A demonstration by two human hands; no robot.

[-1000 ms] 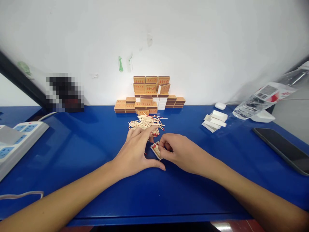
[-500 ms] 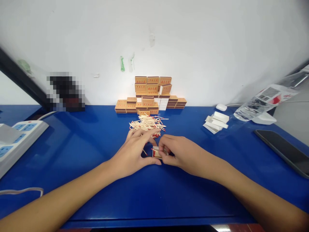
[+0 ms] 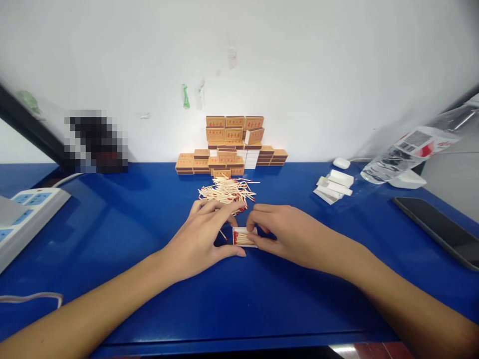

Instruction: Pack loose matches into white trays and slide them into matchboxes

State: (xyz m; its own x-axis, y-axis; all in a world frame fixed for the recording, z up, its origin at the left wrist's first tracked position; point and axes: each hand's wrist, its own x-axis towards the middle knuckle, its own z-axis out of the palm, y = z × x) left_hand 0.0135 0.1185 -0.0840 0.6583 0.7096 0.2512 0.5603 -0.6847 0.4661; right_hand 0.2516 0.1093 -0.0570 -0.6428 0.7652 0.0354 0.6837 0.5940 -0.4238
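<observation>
A small white matchbox tray (image 3: 245,245) lies on the blue table, partly filled with matches (image 3: 242,238) whose red heads point left. My left hand (image 3: 198,239) braces the tray's left end, thumb along the near side and a finger at the far side. Over the right end bends my right hand (image 3: 288,232), its thumb touching the matches and its index finger curled near the far edge, a gap between them. Just beyond my hands spreads a heap of loose matches (image 3: 226,190). One stray match (image 3: 223,235) lies left of the tray.
Stacked matchboxes (image 3: 234,134) stand against the wall behind the heap. White empty trays (image 3: 333,187), an earbud case (image 3: 341,163), a plastic bottle (image 3: 407,152) and a phone (image 3: 437,227) lie on the right. A power strip (image 3: 33,214) sits at the left.
My right hand's fingers have drawn back slightly and parted, so more of the tray shows. The match they pinched now lies among the others. The view has shifted slightly.
</observation>
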